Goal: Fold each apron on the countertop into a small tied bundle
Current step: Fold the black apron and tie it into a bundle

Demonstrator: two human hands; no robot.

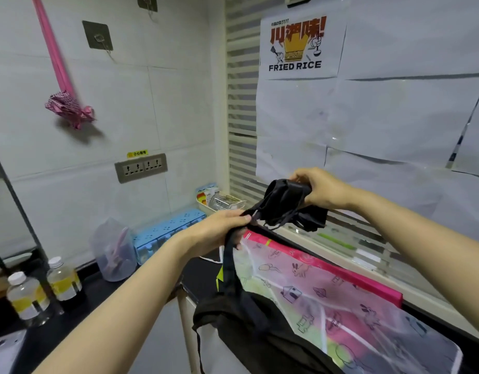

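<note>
While the black apron bundle (284, 202) is gripped above the countertop (198, 276) by the right hand (322, 188), its strap (229, 263) is pinched by the left hand (219, 230); limp, light cloth is judged slippery, best held tight at the roll.

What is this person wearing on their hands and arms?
Nothing that shows. The left hand and right hand are bare, with no gloves and no watch or bracelet at either wrist. No sleeve comes into view anywhere up to the picture's edge.
</note>
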